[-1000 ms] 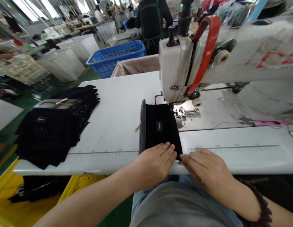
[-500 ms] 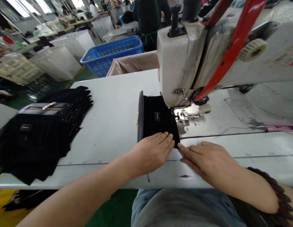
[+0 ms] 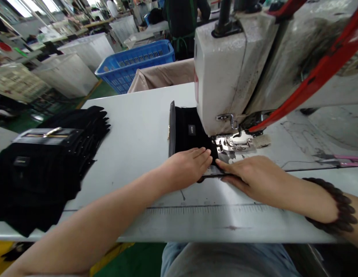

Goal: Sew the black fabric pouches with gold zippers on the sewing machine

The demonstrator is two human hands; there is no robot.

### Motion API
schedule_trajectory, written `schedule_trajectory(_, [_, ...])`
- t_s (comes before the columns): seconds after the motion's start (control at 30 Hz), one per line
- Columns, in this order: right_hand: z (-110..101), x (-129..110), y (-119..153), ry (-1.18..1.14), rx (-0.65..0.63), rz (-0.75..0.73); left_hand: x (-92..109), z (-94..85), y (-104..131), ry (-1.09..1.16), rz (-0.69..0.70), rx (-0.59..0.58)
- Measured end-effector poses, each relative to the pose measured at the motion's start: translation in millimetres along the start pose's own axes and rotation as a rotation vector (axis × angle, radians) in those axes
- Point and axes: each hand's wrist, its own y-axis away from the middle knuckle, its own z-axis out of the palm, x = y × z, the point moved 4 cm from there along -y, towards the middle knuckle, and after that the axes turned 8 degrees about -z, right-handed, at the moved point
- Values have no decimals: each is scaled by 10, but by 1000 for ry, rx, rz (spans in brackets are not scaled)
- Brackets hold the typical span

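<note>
- Beyond the smooth white counter point(image 3: 132, 127), the head view shows a workroom with a slatted blue plastic basket point(image 3: 141, 69), a bin draped in beige cloth point(image 3: 164, 75) and a person in dark clothing point(image 3: 180, 23).
- A worn white sewing machine with a red lever point(image 3: 308, 90) overhangs the counter on the right; its shiny metal presser foot point(image 3: 236, 144) sits just beside the work.
- Lying flat left of that foot is a rectangular black cloth panel point(image 3: 183, 119), with a small dark label point(image 3: 191, 130) and a grey zipped strip along its left edge.
- The left hand point(image 3: 192, 167) lies over the panel's near part, its grip flat, fingers pressed together and bearing down rather than pinching.
- The right hand point(image 3: 251, 173) has its forefinger at the near right corner, thumb lower and apart; whether its grip pinches any cloth, I cannot tell.
- This panel looks light and soft, likely to crease or skew if pushed at one point; the zipped strip seems stiffer. Flat fingers on the near part and a fingertip guiding the right edge, clear of the foot, would suit it.
- Similar black pieces form a fanned stack point(image 3: 43, 169) on the left.
</note>
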Motion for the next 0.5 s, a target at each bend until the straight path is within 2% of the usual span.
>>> schedule_trajectory(0.2, [-5,50,-94,68,10,29,-103,98,-65,11,-33,-84])
schedule_trajectory(0.37, [48,44,-102,262,170,-51,-148,173,-120,26,-82,-183])
schedule_trajectory(0.5, [78,44,-81,340,247,-82,-189,201,-168,23,-110,-244])
